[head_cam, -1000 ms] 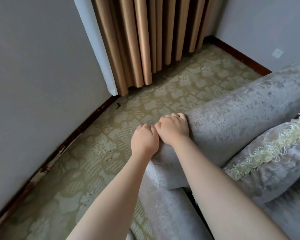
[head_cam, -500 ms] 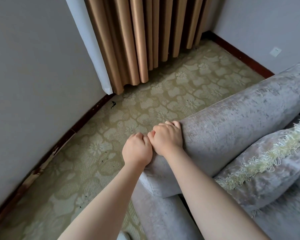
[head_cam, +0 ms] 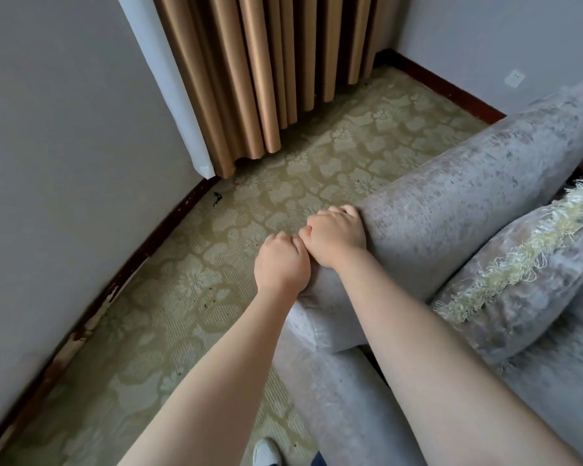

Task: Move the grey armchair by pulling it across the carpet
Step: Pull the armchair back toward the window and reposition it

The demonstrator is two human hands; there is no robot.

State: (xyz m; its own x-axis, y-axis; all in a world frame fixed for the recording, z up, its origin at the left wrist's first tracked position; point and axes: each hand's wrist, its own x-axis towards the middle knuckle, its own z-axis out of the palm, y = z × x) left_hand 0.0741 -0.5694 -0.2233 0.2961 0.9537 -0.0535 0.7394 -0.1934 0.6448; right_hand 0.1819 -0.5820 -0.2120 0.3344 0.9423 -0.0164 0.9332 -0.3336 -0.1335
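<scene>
Grey armchair [head_cam: 334, 391]: left hand [head_cam: 281, 264] and right hand [head_cam: 337, 237] curl side by side over armrest [head_cam: 468, 203] edge, likely purchase for dragging across carpet [head_cam: 196, 297].

The floor is covered by an olive carpet [head_cam: 317, 169] patterned with pale flowers. The grey armchair [head_cam: 451, 203] is borne on it. Left of the armchair, a small dark scrap [head_cam: 217, 198] is seen by the skirting [head_cam: 162, 232].

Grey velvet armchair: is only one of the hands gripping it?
No, left hand and right hand both curl over the grey velvet armchair.
</scene>
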